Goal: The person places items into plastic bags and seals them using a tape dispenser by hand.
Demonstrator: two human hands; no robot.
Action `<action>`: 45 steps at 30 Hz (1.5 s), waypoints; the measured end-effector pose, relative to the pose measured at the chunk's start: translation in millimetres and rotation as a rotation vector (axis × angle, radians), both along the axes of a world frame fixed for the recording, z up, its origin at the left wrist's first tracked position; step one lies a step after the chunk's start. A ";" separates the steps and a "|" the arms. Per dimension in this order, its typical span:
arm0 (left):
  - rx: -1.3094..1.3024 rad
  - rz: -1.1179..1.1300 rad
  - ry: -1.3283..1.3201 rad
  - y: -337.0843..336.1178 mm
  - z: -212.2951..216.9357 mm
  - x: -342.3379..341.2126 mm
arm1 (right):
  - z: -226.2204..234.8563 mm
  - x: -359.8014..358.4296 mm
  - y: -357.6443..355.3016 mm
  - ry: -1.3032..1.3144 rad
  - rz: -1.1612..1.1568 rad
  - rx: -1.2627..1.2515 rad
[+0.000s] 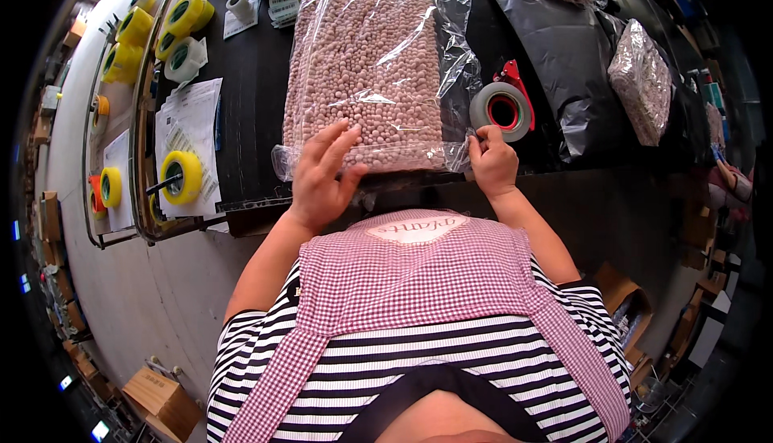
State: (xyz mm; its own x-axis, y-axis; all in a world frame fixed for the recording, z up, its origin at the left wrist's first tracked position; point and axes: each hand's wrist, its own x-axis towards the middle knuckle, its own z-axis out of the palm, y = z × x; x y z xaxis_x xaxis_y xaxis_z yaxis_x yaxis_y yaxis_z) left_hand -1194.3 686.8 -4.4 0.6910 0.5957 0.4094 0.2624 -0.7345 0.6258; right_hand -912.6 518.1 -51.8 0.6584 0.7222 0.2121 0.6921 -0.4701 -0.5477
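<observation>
At the left, yellow tape rolls [133, 31] stand along a curved rail; another yellow roll [192, 166] sits on printed papers [193, 113], probably weighting them down. The left hand [320, 176], fingers loosely spread, rests on the near edge of the clear bag [366, 73], seemingly to keep the film flat. That bag lies on the black table [250, 81] directly before the person, filled with pink beads [346, 49], slack film along its right side. The right hand [493, 167] is curled narrow at the near right corner; whether it pinches film I cannot tell. A tape dispenser [525, 113] sits just beyond it, within easy reach. Farther right lie a black plastic bag [547, 57], contents hidden, and a clear packet [644, 89] holding something pinkish.
</observation>
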 end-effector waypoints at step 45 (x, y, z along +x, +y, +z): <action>-0.364 0.290 -0.355 53.3 -5.0 13.6 | 119.3 -41.0 84.7 0.079 0.938 0.083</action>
